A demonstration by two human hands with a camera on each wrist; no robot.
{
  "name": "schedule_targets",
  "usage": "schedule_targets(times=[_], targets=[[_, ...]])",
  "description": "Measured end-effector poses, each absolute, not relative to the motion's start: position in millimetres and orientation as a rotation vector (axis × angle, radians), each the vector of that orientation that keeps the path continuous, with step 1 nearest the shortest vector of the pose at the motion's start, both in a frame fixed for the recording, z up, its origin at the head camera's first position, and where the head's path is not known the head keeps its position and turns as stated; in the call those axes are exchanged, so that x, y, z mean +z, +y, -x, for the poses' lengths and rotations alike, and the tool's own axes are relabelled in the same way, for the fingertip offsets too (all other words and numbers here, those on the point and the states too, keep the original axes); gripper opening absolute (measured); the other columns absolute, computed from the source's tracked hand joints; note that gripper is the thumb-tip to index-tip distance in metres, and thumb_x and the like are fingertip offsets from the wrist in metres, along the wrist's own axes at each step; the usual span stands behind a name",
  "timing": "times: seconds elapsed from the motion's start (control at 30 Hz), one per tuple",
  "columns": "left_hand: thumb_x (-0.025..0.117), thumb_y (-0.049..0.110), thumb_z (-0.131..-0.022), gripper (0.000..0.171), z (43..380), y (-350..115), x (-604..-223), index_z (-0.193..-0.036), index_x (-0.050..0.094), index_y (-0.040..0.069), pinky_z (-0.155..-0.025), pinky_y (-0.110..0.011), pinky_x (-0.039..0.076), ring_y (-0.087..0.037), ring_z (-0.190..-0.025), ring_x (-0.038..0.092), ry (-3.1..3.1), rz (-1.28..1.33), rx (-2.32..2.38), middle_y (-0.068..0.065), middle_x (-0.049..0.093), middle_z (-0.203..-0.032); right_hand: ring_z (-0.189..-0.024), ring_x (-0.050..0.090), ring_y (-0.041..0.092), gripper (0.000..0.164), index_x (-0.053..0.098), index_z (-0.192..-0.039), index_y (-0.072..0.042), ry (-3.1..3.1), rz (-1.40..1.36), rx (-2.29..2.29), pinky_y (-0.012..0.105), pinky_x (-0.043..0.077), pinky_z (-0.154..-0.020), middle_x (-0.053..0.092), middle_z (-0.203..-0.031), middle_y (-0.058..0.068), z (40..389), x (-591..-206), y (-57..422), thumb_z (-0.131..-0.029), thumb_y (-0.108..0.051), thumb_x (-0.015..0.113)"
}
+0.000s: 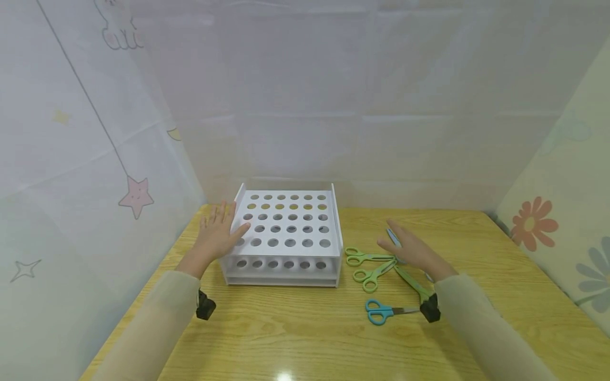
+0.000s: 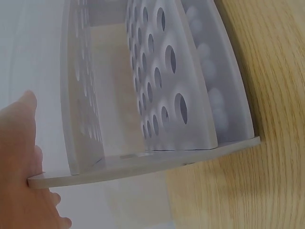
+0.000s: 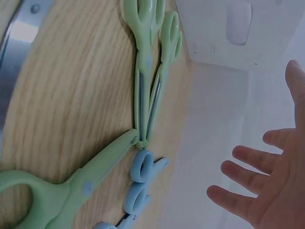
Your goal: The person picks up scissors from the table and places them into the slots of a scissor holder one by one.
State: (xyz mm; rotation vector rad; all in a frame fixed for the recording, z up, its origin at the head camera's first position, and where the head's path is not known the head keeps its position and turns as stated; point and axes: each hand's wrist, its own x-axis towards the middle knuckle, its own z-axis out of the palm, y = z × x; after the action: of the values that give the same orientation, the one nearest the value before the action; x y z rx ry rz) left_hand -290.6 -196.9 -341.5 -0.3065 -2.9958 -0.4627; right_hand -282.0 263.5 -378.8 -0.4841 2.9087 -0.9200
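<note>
A white rack [image 1: 290,250] with rows of round holes stands on the wooden table. My left hand [image 1: 216,235] is at its left side panel [image 2: 143,169], thumb over the holed top and the other fingers stretched along the outer side. In the left wrist view the thumb and fingers [image 2: 29,102] lie on either side of the panel's edge. My right hand [image 1: 413,250] hovers above several scissors with fingers spread and nothing held. Below it lie green scissors [image 1: 376,274], more green scissors [image 3: 88,186] and light blue scissors [image 3: 138,195].
Teal-handled scissors [image 1: 378,311] lie nearer the front, blades pointing right. Another pair of green scissors [image 1: 362,256] rests close to the rack's right side. A pale curtain [image 1: 295,95] hangs behind the table, with patterned cloth [image 1: 86,211] at the sides.
</note>
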Motion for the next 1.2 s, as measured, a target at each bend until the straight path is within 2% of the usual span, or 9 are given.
schedule_targets(times=[0.4,0.63,0.77,0.83,0.9,1.2], targets=[[0.034,0.053,-0.094,0.081,291,-202,-347,-0.147,-0.002,0.003,-0.106,-0.055,-0.002,-0.037,-0.136,-0.004,-2.951,0.369,-0.533,-0.022,-0.002,-0.150,-0.129,0.020,0.049,0.081,0.009,-0.146,0.002,2.897,0.549,-0.903,0.064,0.020,-0.098,0.016,-0.146,0.029,276,-393,262,-0.093,-0.049,0.044],[0.041,0.047,-0.094,0.081,290,-205,-351,-0.147,0.000,0.002,-0.107,-0.053,0.000,-0.038,-0.136,0.000,-2.921,0.398,-0.544,-0.021,0.001,-0.150,-0.127,0.026,0.047,0.080,0.012,-0.146,0.000,2.848,0.584,-0.950,0.063,0.002,-0.103,0.005,-0.150,0.022,271,-399,261,-0.092,-0.049,0.045],[0.043,0.045,-0.094,0.080,288,-206,-352,-0.146,0.002,0.000,-0.107,-0.054,0.001,-0.039,-0.136,0.003,-2.899,0.420,-0.546,-0.022,0.003,-0.150,-0.127,0.026,0.047,0.082,0.015,-0.145,0.001,2.837,0.575,-0.953,0.064,0.018,-0.100,0.015,-0.148,0.025,271,-405,261,-0.091,-0.050,0.047],[0.044,0.042,-0.094,0.079,287,-206,-352,-0.146,0.003,-0.001,-0.107,-0.054,0.002,-0.040,-0.136,0.003,-2.888,0.428,-0.550,-0.023,0.003,-0.150,-0.125,0.030,0.047,0.081,0.017,-0.145,0.001,2.846,0.574,-0.946,0.064,0.028,-0.095,0.025,-0.143,0.028,271,-409,261,-0.090,-0.050,0.049],[0.046,0.040,-0.094,0.078,286,-206,-352,-0.146,0.006,-0.002,-0.107,-0.054,0.003,-0.040,-0.135,0.005,-2.879,0.432,-0.550,-0.023,0.005,-0.150,-0.123,0.033,0.048,0.081,0.019,-0.145,0.000,2.849,0.566,-0.939,0.063,0.033,-0.092,0.031,-0.139,0.030,272,-411,260,-0.089,-0.049,0.052],[0.050,0.032,-0.092,0.070,284,-208,-357,-0.143,0.020,-0.005,-0.106,-0.058,0.006,-0.042,-0.134,0.011,-2.852,0.431,-0.481,-0.025,0.020,-0.146,-0.114,0.043,0.046,0.076,0.029,-0.141,0.002,2.877,0.619,-0.868,0.058,0.042,-0.085,0.036,-0.137,0.027,267,-415,254,-0.087,-0.042,0.059]])
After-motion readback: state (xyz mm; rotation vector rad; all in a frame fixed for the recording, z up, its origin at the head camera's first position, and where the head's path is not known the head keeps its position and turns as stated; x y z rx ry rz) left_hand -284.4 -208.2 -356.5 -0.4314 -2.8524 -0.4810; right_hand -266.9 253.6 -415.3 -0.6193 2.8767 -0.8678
